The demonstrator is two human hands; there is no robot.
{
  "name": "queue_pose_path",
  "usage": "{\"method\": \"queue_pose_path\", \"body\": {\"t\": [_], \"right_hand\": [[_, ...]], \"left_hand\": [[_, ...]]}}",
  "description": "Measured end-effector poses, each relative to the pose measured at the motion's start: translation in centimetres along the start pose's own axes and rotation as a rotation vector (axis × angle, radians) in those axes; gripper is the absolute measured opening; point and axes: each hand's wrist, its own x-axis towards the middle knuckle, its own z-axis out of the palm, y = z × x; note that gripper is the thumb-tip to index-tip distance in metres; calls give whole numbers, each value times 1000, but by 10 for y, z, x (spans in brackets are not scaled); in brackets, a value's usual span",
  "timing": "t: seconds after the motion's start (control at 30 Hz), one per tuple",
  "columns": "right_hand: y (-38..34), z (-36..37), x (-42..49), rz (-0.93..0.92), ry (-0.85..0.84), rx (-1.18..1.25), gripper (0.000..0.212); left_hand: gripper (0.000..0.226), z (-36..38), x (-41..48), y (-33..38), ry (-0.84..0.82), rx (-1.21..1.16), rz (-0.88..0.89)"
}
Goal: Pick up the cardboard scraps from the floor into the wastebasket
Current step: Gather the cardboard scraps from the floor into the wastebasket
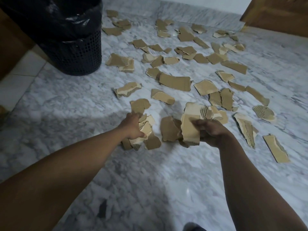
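Several torn brown cardboard scraps (175, 81) lie scattered over the grey marble floor (150, 180). My left hand (132, 126) grips a bundle of scraps (146, 130) just above the floor at mid-frame. My right hand (210, 130) holds a thick stack of scraps (190, 129) a little to the right of it. A black mesh wastebasket (78, 55) lined with a black plastic bag (55, 17) stands at the upper left, well beyond both hands.
Wooden furniture (280, 15) stands at the upper right, and a brown wooden surface (10, 47) is at the far left. A long scrap (275, 148) lies right of my right hand. A dark shape (193, 227) shows at the bottom edge.
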Motion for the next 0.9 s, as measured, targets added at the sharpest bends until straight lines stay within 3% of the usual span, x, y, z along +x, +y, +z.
{"method": "queue_pose_path", "body": {"t": [0.13,0.23,0.33,0.47,0.53,0.77,0.9], "right_hand": [[-11,7,0,-47,50,-96,30],[-11,17,1,18,40,-187,26],[1,35,-2,99,44,-251,27],[22,57,5,100,44,-281,49],[24,63,6,96,25,-262,41],[15,59,3,-6,-53,-277,32],[-2,42,3,-97,-3,-354,32]], "left_hand": [[107,1,-1,-4,-11,-20,-45],[105,2,-2,-4,1,-28,-47],[106,4,-2,-5,6,-43,-47],[109,6,-1,-4,2,-44,-65],[110,6,-1,-5,4,-42,-64],[108,7,-3,-4,9,-35,-74],[108,9,-3,-4,17,-42,-71]]}}
